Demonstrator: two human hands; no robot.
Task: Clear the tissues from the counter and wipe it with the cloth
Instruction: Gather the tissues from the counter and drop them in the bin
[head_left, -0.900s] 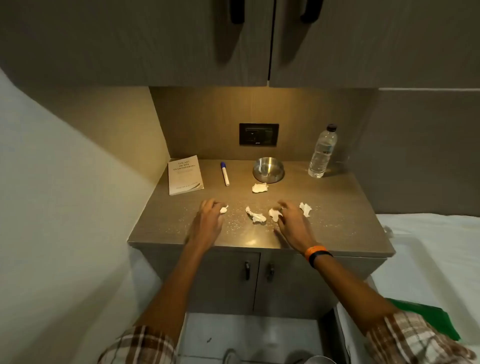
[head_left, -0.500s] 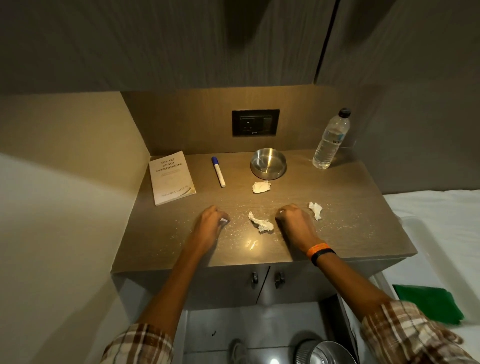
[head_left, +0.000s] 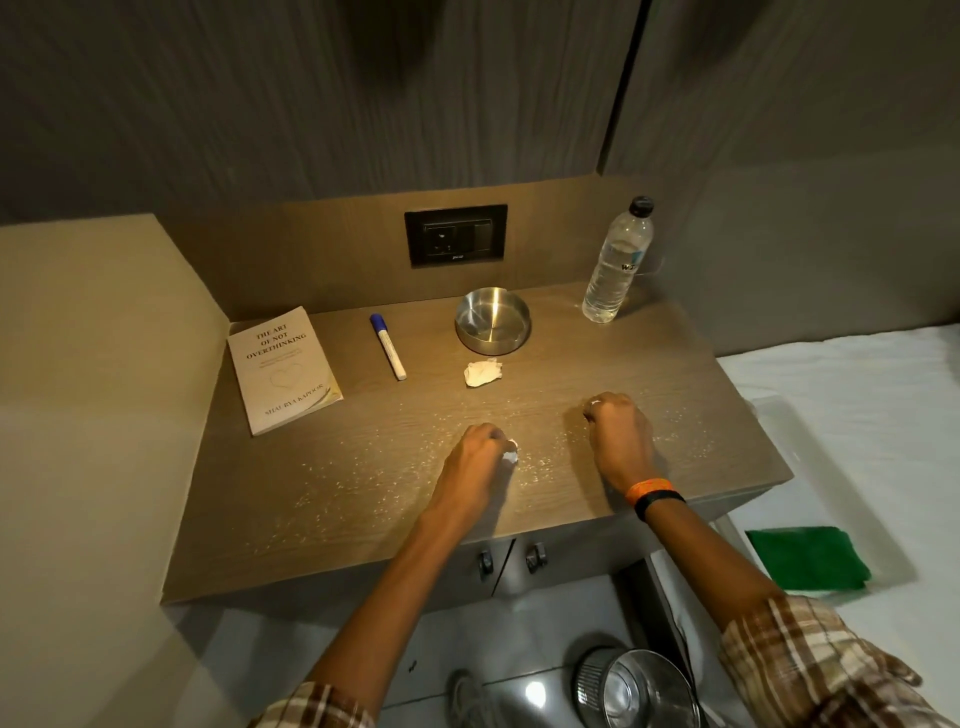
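Observation:
My left hand is closed on a crumpled white tissue that pokes out by the fingers, low over the middle of the wooden counter. My right hand is a closed fist resting on the counter to the right; no tissue shows outside it. One crumpled tissue lies loose in front of a steel bowl. Fine white specks are scattered over the counter's front half. The green cloth lies folded on the white bed at the right, away from both hands.
A book and a marker lie at the back left. A water bottle stands at the back right below the wall cabinets. A steel bin stands on the floor under my right arm.
The loose tissues between and to the right of my hands are gone from the counter. Both hands have closed into fists. The view has tilted down and moved closer.

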